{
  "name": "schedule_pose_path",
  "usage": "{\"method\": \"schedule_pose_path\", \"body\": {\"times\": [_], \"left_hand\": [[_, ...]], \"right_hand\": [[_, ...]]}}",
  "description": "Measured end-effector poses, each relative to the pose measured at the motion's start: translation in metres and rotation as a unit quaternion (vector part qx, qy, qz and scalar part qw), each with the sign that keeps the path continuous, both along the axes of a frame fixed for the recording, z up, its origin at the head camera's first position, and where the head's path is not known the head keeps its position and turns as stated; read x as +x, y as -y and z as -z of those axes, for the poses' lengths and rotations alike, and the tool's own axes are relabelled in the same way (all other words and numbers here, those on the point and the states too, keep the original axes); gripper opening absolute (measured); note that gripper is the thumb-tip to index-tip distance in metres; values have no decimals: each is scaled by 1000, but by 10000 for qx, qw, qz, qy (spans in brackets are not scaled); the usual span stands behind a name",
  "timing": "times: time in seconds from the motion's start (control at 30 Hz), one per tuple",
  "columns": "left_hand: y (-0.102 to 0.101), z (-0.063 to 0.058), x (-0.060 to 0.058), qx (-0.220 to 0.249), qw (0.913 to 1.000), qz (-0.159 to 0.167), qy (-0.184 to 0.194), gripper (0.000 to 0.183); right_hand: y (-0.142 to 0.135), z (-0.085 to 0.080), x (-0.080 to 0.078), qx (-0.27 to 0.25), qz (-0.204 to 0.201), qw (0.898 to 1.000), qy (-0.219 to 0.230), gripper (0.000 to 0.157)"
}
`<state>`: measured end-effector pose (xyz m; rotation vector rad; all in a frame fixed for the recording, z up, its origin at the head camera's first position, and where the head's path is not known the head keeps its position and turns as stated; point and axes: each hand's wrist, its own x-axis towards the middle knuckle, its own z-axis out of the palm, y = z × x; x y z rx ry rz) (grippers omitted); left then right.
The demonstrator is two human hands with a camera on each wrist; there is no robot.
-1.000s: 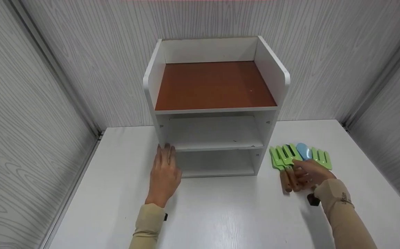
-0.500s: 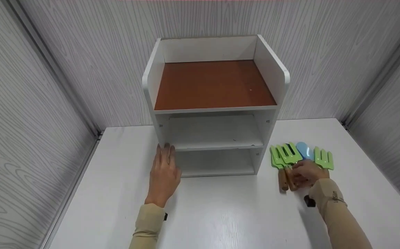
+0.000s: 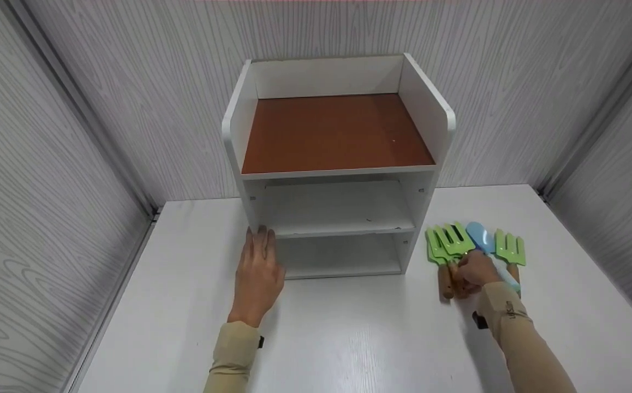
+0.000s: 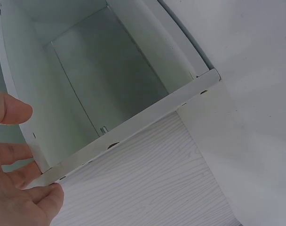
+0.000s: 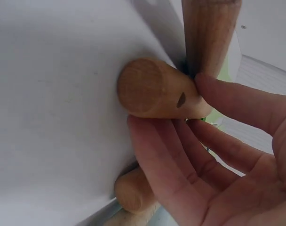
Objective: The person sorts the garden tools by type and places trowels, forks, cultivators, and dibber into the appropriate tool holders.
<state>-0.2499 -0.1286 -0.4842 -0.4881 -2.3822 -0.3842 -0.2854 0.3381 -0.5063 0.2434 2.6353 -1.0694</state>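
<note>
Pinching the middle fork (image 3: 456, 239) by its wooden handle (image 5: 157, 92), close to the butt end, with the thumb of the right hand (image 3: 478, 268) on one side and fingers on the other. Lying on or barely above the bench (image 3: 338, 338), between the shelf (image 3: 338, 134) and the bench's right edge, with tines toward the back edge; cannot tell whether lifted at all. Seems likely to snag on the inner fork (image 3: 445, 281), given the overlapping heads and closely crowded handles, and so drag both along. Could also tip or twist, if raised from so near the end. Note the blue spoon (image 3: 478, 234) and outer fork (image 3: 511, 248) nearer the right edge; might be knocked aside by a sweeping wrist. Resting the left hand (image 3: 258, 278) on the shelf's left front edge, with fingers fairly straight; could nudge the shelf by pushing too hard.
</note>
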Motion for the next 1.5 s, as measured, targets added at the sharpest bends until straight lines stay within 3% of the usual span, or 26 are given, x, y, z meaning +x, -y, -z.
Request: {"method": "schedule_pose_path", "body": {"times": [0.2,0.33,0.57,0.87,1.0,1.2,1.33,1.5], "left_hand": [[0,2,-1,53,10000,30,-9,56],[0,2,-1,47,10000,42,-13,56],[1,-1,0,129,9999,41,94,56],[0,-2,1,134,9998,89,117,56],[0,-2,1,140,9998,94,116,56],[1,-2,0,117,9998,62,121,56],[1,-2,0,117,9998,24,165,56],[1,-2,0,114,9998,20,176,56]], "right_hand": [[-1,-1,-1,-111,116,9997,168,9],[-3,-2,0,-578,219,9976,311,10],[-5,-6,2,-1664,444,9825,708,28],[-17,2,4,-2308,246,9676,997,33],[-25,5,3,-2809,33,9535,1088,41],[-33,4,3,-3644,-155,9224,1270,49],[-36,2,4,-4117,-56,9014,1343,48],[-37,2,7,-4632,157,8750,1398,30]]}}
